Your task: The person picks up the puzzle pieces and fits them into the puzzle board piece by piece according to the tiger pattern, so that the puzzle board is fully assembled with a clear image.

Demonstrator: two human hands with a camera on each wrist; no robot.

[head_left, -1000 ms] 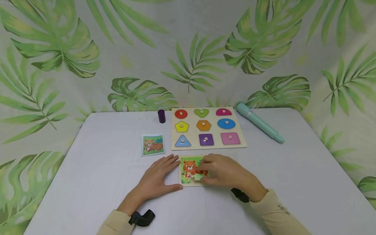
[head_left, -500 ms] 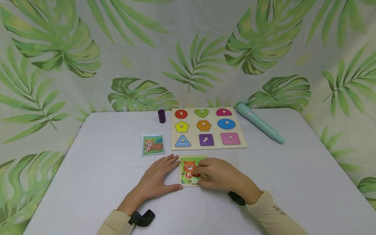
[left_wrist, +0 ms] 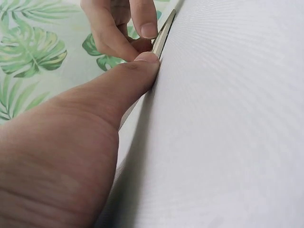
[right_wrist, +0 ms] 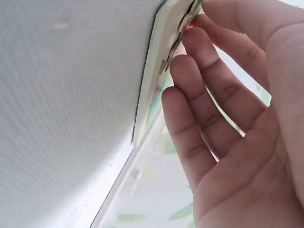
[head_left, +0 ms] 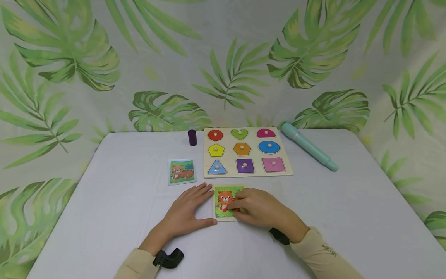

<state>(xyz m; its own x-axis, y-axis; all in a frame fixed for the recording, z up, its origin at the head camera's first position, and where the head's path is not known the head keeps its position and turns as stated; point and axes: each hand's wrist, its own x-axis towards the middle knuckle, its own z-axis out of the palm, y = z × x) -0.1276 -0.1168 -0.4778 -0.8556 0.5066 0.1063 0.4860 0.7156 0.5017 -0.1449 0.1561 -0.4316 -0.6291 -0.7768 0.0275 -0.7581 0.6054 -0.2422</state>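
Observation:
A small tiger jigsaw puzzle [head_left: 223, 214] in a pale wooden frame lies in front of me in the head view. My left hand [head_left: 189, 211] rests flat on the cloth, fingers spread, with fingertips and thumb tip against the puzzle's left edge. My right hand [head_left: 263, 207] covers the puzzle's right part, its index fingertip pressing down on the picture near the lower middle. The thumb sits close to the front edge. In the right wrist view the other fingers [right_wrist: 187, 123] are loosely bent beside the frame [right_wrist: 151, 71]. The pieces beneath the right hand are hidden.
Behind the puzzle lies a wooden shape board [head_left: 228, 157] with knobbed pieces. A tiger picture card [head_left: 182, 172] and a dark purple cylinder [head_left: 192, 138] are at its left. A mint-green tube-shaped object [head_left: 310, 146] lies at its right. A leaf-print curtain [head_left: 223, 58] hangs behind the table.
My right hand has moved slightly left and down over the puzzle. The light green piece it pinched, sticking out over the frame, now no longer stands out. The left hand stays put.

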